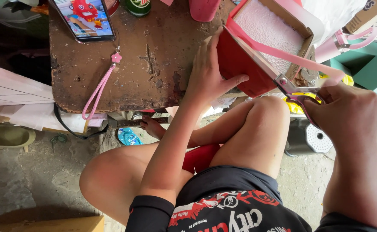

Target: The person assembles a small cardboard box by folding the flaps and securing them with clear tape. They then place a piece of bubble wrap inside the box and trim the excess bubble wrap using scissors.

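- Head view: left hand (206, 73) clasps the near wall of a red cardboard box lined with white foam (240, 64), thumb along its lower edge.
- Right hand (347, 109) is closed through the handles of yellow-handled metal scissors (292, 89); blades meet a pink ribbon (278, 52) stretched across the box, just left of this grip.
- Box rests at the edge of a worn brown wooden table (154, 64); a smartphone with pink braided strap (85, 19) lies well left of the left hand.

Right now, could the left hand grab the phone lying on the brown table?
Probably yes, but not while it is busy. The left hand is pressed against the red cardboard box with white foam. The phone with a pink braided strap lies across bare worn brown wooden table, with nothing between them.
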